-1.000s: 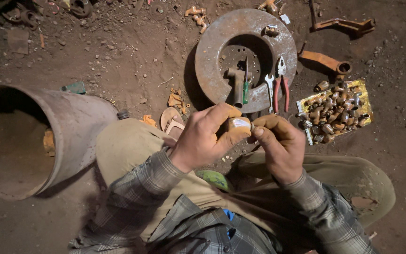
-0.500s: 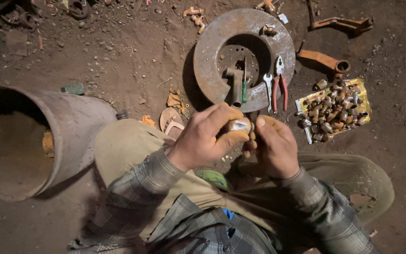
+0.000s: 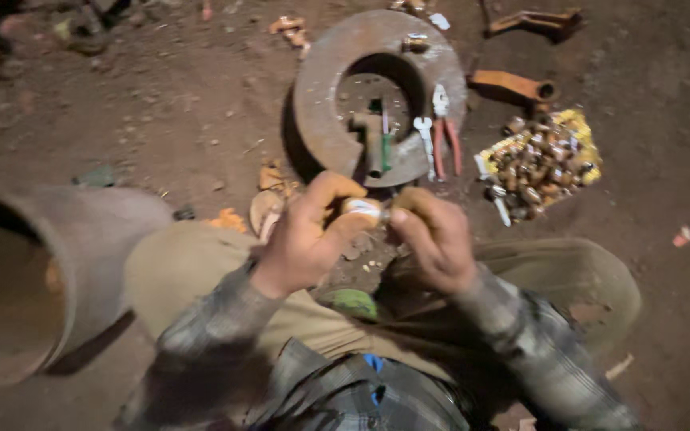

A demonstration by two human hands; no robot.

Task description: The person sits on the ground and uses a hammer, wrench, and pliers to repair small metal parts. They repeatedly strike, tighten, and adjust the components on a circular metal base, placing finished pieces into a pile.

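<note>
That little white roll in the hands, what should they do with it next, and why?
Probably keep winding. The left hand pinches the small white roll while the right hand meets it at the fingertips, so both are busy on one small piece. The picture is too blurred to show what the right hand grips.

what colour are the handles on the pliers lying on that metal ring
Red, on the pliers resting on the rusty ring; the head view shows it.
</note>
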